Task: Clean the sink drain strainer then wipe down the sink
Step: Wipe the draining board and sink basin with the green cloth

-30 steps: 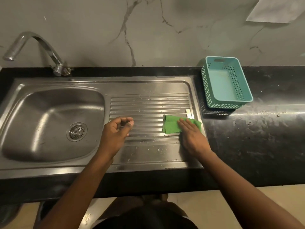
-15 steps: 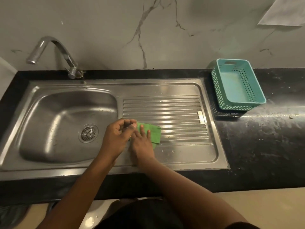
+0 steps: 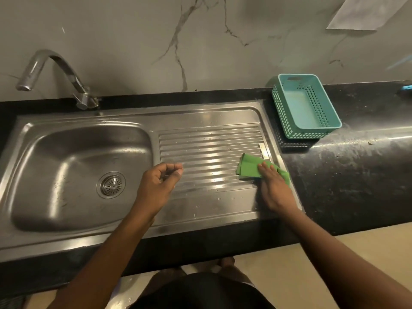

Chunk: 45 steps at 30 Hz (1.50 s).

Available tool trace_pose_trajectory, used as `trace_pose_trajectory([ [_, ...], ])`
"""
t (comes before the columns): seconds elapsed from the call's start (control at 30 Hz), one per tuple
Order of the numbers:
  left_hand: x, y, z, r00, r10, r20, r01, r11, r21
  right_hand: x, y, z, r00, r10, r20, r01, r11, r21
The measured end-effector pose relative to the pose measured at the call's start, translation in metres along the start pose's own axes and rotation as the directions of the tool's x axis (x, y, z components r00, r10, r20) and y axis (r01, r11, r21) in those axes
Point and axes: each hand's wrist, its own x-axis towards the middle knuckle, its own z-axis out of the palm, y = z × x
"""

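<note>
Shows the wiping stage on the draining board (image 3: 209, 150) of a steel sink (image 3: 55, 152).

Right hand (image 3: 275, 188) laid flat with fingers straight, pressing a green cloth (image 3: 248, 167) onto the ribs at the board's right end, toward its front-right corner. Not clasping the cloth, only bearing down on it.

Cloth folded, with its long axis roughly along the ribs from left to right. Most of its free length sticks out to the left of the fingers.

Left hand (image 3: 157, 187) over the left end of the ribs, just right of the basin. Fingers curled toward the thumb, nothing visible between them. Contact with the metal impossible to confirm.

Strainer (image 3: 112, 185) seated in the drain at the middle of the basin floor, well apart from the cloth and much nearer the left hand than the right.

Droplets scattered over the ribs and the flat strip along the front edge, all lying left of the cloth. Judged from this: next stroke probably leftward along the ribs, toward the basin, with the basin itself left for last.

Also present: tap (image 3: 55, 63) at the sink's back-left corner, and a teal basket (image 3: 305, 108) on the black worktop (image 3: 356, 175) just beyond the sink's right edge.
</note>
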Motion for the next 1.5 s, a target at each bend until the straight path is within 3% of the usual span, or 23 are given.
trace_pose_trajectory([
  [0.1, -0.002, -0.006, -0.003, 1.0, 0.002, 0.006, -0.002, 1.0, -0.005, -0.002, -0.042, 0.024, 0.984, 0.168, -0.049, -0.167, 0.986, 0.022],
  [0.2, -0.002, -0.008, -0.006, 1.0, 0.002, 0.0, -0.002, 1.0, -0.018, -0.019, -0.096, 0.055, 0.988, 0.154, -0.028, -0.154, 0.988, 0.012],
  [0.33, 0.002, -0.005, -0.006, 1.0, 0.016, -0.015, -0.017, 0.999, -0.032, -0.036, -0.158, 0.081, 0.995, -0.02, 0.101, 0.016, 0.999, 0.041],
  [0.43, 0.005, -0.001, -0.004, 1.0, 0.02, -0.018, -0.02, 0.999, -0.04, -0.046, -0.222, 0.104, 0.929, -0.275, 0.249, 0.282, 0.959, 0.006],
  [0.5, 0.004, 0.001, -0.004, 0.999, 0.033, -0.013, -0.034, 0.999, -0.033, -0.047, -0.246, 0.112, 0.894, -0.344, 0.286, 0.358, 0.934, 0.003],
  [0.67, 0.009, 0.001, 0.002, 0.999, 0.037, 0.009, -0.037, 0.998, -0.042, -0.033, -0.185, 0.086, 0.845, -0.483, 0.23, 0.488, 0.872, 0.039],
  [0.83, 0.015, -0.002, 0.004, 0.998, 0.046, 0.053, -0.045, 0.999, -0.03, -0.024, -0.077, 0.036, 0.969, -0.238, 0.065, 0.238, 0.971, 0.006],
  [0.97, 0.017, -0.002, -0.004, 0.997, 0.068, 0.044, -0.067, 0.997, -0.027, -0.024, -0.015, 0.002, 1.0, 0.005, 0.003, -0.005, 1.0, 0.015],
  [1.17, 0.019, -0.009, -0.019, 0.998, 0.056, 0.015, -0.055, 0.997, -0.056, -0.029, -0.074, 0.044, 0.977, 0.212, -0.039, -0.212, 0.977, 0.004],
  [1.3, 0.018, -0.007, -0.021, 0.999, 0.046, 0.001, -0.046, 0.996, -0.074, -0.052, -0.157, 0.084, 0.995, 0.003, 0.096, -0.007, 0.999, 0.044],
  [1.4, 0.018, -0.008, -0.02, 0.999, 0.037, -0.004, -0.037, 0.996, -0.077, -0.065, -0.222, 0.113, 0.957, -0.195, 0.213, 0.193, 0.981, 0.031],
  [1.5, 0.017, -0.006, -0.02, 0.999, 0.044, 0.007, -0.044, 0.998, -0.052, -0.064, -0.234, 0.12, 0.916, -0.289, 0.277, 0.298, 0.954, 0.008],
])
